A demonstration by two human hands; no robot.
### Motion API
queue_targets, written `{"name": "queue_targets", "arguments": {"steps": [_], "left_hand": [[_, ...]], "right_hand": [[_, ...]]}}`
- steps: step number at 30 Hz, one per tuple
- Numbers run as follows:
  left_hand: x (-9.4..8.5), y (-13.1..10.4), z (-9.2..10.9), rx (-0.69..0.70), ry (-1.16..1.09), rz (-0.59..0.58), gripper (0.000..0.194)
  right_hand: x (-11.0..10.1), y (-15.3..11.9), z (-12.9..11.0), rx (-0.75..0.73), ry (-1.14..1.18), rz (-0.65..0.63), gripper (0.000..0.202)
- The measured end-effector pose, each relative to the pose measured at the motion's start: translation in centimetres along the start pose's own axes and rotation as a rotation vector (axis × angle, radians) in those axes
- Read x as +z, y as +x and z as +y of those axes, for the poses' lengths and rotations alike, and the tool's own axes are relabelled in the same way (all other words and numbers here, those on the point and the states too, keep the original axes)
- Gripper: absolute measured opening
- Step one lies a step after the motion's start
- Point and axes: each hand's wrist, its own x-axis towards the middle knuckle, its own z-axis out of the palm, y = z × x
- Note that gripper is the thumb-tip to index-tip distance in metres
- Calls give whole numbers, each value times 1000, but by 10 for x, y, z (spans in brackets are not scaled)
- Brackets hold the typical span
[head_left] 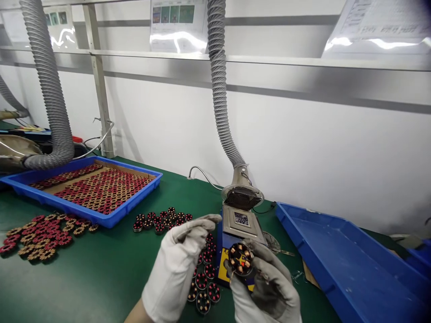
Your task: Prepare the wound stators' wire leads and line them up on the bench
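Observation:
My right hand (266,282), in a grey-white glove, holds a round black part (240,259) with copper coils between thumb and fingers. My left hand (185,260), also gloved, is raised just left of a blue and yellow machine (224,264); its fingers are bent and pressed together near the tips, and whether anything is between them is too small to tell. The machine's metal top (244,223) has a square opening with shiny contents. Loose round parts with red or copper coils (202,281) lie beside and below my left hand.
A blue tray (112,220) of red and tan parts stands at the left, with a pile of similar parts (40,235) in front. Another blue tray (357,260) is at the right. A ribbed duct (220,89) with a metal hood (242,190) hangs over the machine.

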Motion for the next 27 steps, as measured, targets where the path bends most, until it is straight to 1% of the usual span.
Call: {"name": "queue_targets", "arguments": {"steps": [1,2,3,4,6,7,9,11,12,14,16,18,19,21,24,25,26,27], "left_hand": [[-1,2,3,-42,68,-44,32],[-1,3,4,-98,134,-84,38],[0,4,5,-150,176,-107,40],[1,4,4,-174,188,-98,37],[2,2,-2,-141,157,-34,25],[1,1,-5,-87,122,4,21],[-1,0,-9,46,58,64,18],[-3,-1,-8,131,52,85,20],[-4,-1,-7,130,84,73,24],[-2,-1,-3,28,166,10,31],[2,-2,0,-92,184,-37,30],[4,-3,1,-149,159,-46,24],[5,-3,1,-150,148,-47,23],[2,-1,-1,-101,120,-17,24],[-5,4,-2,62,24,95,21],[-6,5,0,84,5,109,21],[-6,5,1,62,6,89,23],[-5,5,3,4,30,47,25]], "right_hand": [[-1,1,0,-4,4,-1,41],[-2,1,0,-20,10,-19,40],[-2,0,0,-32,14,-37,39],[-3,-1,1,-40,16,-55,39],[-3,-3,3,-54,25,-93,40],[-3,-4,4,-52,32,-104,40],[-2,-6,4,-43,44,-97,40],[-1,-6,4,-42,46,-80,42],[-1,-6,3,-42,48,-74,42],[0,-8,2,-37,59,-60,40],[2,-10,0,-14,69,-43,36],[3,-12,-2,23,68,-38,35],[4,-13,-3,39,64,-44,35],[5,-14,-5,54,61,-57,36],[6,-14,-5,54,66,-68,32],[6,-14,-5,52,65,-74,30],[6,-14,-6,52,67,-80,29],[6,-14,-6,54,70,-80,29]]}}
